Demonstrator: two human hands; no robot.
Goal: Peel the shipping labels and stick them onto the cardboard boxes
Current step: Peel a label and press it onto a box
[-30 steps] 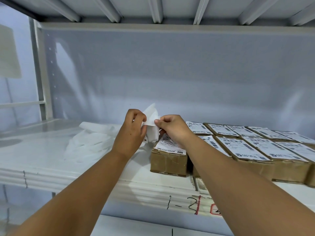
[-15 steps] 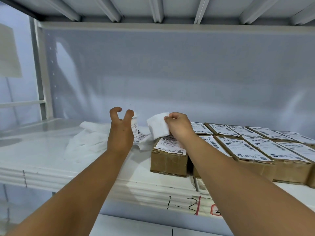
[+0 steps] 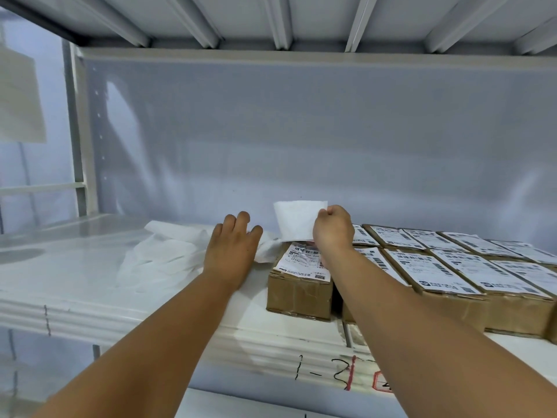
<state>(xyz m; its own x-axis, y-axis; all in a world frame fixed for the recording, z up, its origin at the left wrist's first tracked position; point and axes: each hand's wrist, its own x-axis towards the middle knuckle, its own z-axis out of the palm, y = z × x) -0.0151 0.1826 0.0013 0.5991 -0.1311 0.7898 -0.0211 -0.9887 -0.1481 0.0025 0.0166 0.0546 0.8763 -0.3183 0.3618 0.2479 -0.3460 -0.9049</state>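
Note:
My right hand [image 3: 333,230] pinches a white sheet [image 3: 297,220] by its right edge and holds it upright, blank side toward me, above the leftmost cardboard box [image 3: 298,292]. That box carries a printed shipping label [image 3: 303,260] on top. My left hand [image 3: 232,247] rests with relaxed fingers on a pile of white paper sheets [image 3: 162,257] to the left of the box. More labelled cardboard boxes [image 3: 452,276] lie in rows to the right; my right forearm covers part of them.
Everything sits on a white metal shelf [image 3: 60,267] with a grey back panel [image 3: 301,140] and another shelf close overhead. The shelf's front edge [image 3: 319,372] bears handwritten marks. A shelf upright [image 3: 81,131] stands at the left.
My hands pulled apart. The left hand, which held a printed strip, dropped onto the paper pile. The right hand lifted the white sheet to the right, above the box.

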